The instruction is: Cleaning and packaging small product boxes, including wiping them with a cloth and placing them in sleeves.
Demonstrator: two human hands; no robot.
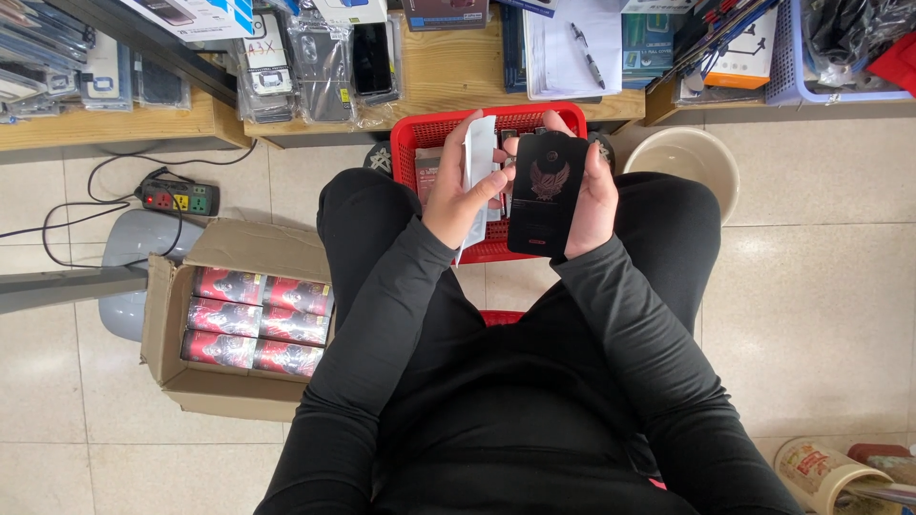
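Pale floor tiles (830, 315) spreading under everything, black-sleeved arms and knees filling the near middle. Sitting near left: an open cardboard box (181, 381) packed with red-and-black packets (258, 319). Lying at the near right corner: a printed paper cup (821, 472), partly cut off by the edge. Rising above the lap: the right hand (596, 195) gripping a flat black card (547, 195) with a winged emblem, long axis running near to far, fingers wrapping its right edge and thumb pressing its top. Just left of it, the left hand (456, 195) pinching a slim white sleeve (477, 172), also upright, almost touching the card (whether they actually meet is hard to tell). Peeking out behind both hands: a red mesh basket (429, 129), contents mostly hidden. Farther off: a beige bucket (687, 157) right, a power strip (178, 197) left, then wooden shelves (134, 124) crowded with bagged phone cases (324, 67).
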